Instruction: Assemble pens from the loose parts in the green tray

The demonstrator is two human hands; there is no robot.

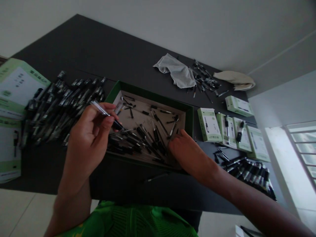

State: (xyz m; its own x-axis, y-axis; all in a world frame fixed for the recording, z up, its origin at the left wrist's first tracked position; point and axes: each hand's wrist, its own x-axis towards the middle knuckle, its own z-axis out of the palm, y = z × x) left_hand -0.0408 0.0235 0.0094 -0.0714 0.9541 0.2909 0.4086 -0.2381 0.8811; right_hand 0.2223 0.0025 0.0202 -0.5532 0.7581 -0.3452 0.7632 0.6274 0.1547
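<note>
My left hand (90, 133) is raised over the near left corner of a shallow green-sided box (189, 119), its fingers pinched on a pen (106, 114) with a clear barrel and black grip. Inside the box lie several loose black pens and pen parts (145, 135) on a brown floor. My right hand (186, 151) reaches down into the box's near right part, fingers curled among the pens; what they grip is hidden.
A heap of assembled pens (56, 105) lies left of the box, with green-and-white cartons (14, 85) beyond it. Small green boxes (209, 125) and another pen pile (249, 171) lie on the right. A grey cloth (176, 70) and more pens (204, 77) sit at the back of the dark table (98, 49).
</note>
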